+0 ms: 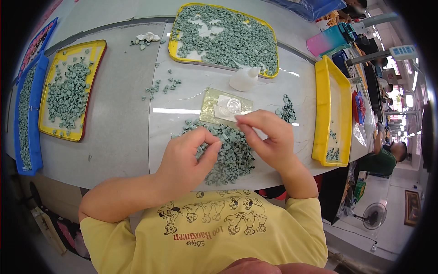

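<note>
A yellow shirt (219,246) lies nearest, below both sets of fingers, printed with black cartoon dogs and, under them, red lettering that appears upside down. The left hand (189,153) has its thumb and forefinger tips drawn close; I cannot tell whether they meet or pinch something. The right hand (271,134) is held likewise, farther forward, its tips in a narrow curl, and again I cannot tell if anything is between them. Directly beneath and between the fingertips spreads a loose pile of small green pieces (230,157) on the table (123,109).

Just beyond the right fingertips, a translucent yellowish block (208,109) carries white paper (222,112) and a clear round dish (234,105); behind it is a white bottle (244,80). Farther ahead of the fingers is a yellow-rimmed tray (172,48) covered in green pieces. Well left of the left fingers lies another yellow-rimmed tray (89,109); right of the right fingers, a dark-green cluster (287,110) and a yellow bin (322,114). Far right, a light-blue panel (404,51) bears markings too small to read.
</note>
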{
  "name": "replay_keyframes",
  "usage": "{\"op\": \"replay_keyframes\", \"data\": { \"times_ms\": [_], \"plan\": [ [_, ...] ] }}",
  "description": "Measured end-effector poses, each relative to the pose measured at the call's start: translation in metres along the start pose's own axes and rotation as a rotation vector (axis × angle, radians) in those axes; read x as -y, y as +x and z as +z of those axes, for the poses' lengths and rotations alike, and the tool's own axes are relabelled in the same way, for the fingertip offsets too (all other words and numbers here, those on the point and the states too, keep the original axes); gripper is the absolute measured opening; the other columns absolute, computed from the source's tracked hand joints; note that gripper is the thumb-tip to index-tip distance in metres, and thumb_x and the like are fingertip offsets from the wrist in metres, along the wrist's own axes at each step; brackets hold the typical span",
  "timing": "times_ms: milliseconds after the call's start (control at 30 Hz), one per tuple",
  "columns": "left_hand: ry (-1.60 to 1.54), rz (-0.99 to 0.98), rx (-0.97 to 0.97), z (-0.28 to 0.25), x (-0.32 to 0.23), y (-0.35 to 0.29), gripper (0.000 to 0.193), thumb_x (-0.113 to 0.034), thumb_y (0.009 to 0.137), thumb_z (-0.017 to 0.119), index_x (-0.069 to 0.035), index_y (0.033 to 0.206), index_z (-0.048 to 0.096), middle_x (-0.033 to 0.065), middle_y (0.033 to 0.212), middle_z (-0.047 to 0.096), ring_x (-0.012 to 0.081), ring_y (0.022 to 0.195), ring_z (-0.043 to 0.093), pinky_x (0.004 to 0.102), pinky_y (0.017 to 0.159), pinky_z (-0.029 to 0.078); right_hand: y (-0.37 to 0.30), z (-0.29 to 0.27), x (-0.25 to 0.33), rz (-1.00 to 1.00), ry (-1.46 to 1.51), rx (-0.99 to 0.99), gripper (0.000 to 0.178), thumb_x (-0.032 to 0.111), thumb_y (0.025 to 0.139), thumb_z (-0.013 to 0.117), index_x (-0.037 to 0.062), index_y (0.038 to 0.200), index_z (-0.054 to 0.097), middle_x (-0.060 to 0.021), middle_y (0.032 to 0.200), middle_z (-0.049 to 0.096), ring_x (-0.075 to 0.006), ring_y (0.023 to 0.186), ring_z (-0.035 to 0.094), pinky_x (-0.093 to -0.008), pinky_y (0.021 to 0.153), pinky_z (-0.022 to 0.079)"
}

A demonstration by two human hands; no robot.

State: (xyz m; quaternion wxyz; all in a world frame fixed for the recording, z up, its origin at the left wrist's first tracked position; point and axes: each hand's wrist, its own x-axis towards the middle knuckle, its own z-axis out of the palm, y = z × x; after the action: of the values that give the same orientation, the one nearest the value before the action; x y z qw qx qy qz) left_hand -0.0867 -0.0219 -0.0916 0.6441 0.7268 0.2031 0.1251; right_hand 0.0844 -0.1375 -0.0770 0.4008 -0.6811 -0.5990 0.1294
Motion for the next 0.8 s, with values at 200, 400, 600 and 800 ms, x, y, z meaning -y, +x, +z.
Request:
{"op": "replay_keyframes", "data": {
  "times_ms": [200, 400, 600, 800],
  "plan": [
    [0.117, 0.131, -0.038, 0.0, 0.007, 0.0, 0.007, -0.007, 0.085, 0.059, 0.0, 0.084, 0.056, 0.0051, 0.071, 0.059, 0.0096, 0.063, 0.053, 0.0234, 0.057, 0.042, -0.003, 0.01, 0.004, -0.098, 0.094, 0.086, 0.03, -0.007, 0.07, 0.065, 0.0006, 0.099, 0.065, -0.0096, 0.088, 0.063, -0.0198, 0.075, 0.061, -0.0268, 0.062, 0.049],
    [0.067, 0.099, -0.018, -0.003, 0.008, 0.0, 0.008, -0.008, 0.086, 0.058, 0.0, 0.085, 0.056, 0.0036, 0.07, 0.058, 0.0079, 0.063, 0.05, 0.0225, 0.057, 0.041, -0.003, 0.014, 0.0, -0.131, 0.073, 0.089, 0.031, -0.007, 0.07, 0.065, 0.0009, 0.1, 0.065, -0.0093, 0.088, 0.063, -0.0202, 0.075, 0.061, -0.0266, 0.062, 0.049],
    [-0.029, -0.032, 0.025, -0.002, 0.004, 0.001, 0.01, -0.011, 0.088, 0.057, -0.001, 0.086, 0.055, -0.0001, 0.072, 0.057, 0.0044, 0.066, 0.047, 0.0214, 0.058, 0.041, -0.005, 0.013, 0.001, -0.122, 0.079, 0.083, 0.032, -0.007, 0.07, 0.065, 0.0013, 0.1, 0.065, -0.0089, 0.088, 0.063, -0.0198, 0.074, 0.061, -0.0262, 0.061, 0.049],
    [-0.093, -0.131, 0.102, 0.001, 0.005, 0.004, 0.011, -0.011, 0.088, 0.057, -0.001, 0.086, 0.055, -0.0012, 0.073, 0.056, 0.0038, 0.069, 0.047, 0.0202, 0.061, 0.041, -0.004, 0.0, -0.003, -0.12, 0.047, 0.105, 0.03, -0.007, 0.07, 0.064, 0.001, 0.099, 0.065, -0.0084, 0.083, 0.063, -0.0181, 0.073, 0.061, -0.0264, 0.062, 0.049]
  ]
}}
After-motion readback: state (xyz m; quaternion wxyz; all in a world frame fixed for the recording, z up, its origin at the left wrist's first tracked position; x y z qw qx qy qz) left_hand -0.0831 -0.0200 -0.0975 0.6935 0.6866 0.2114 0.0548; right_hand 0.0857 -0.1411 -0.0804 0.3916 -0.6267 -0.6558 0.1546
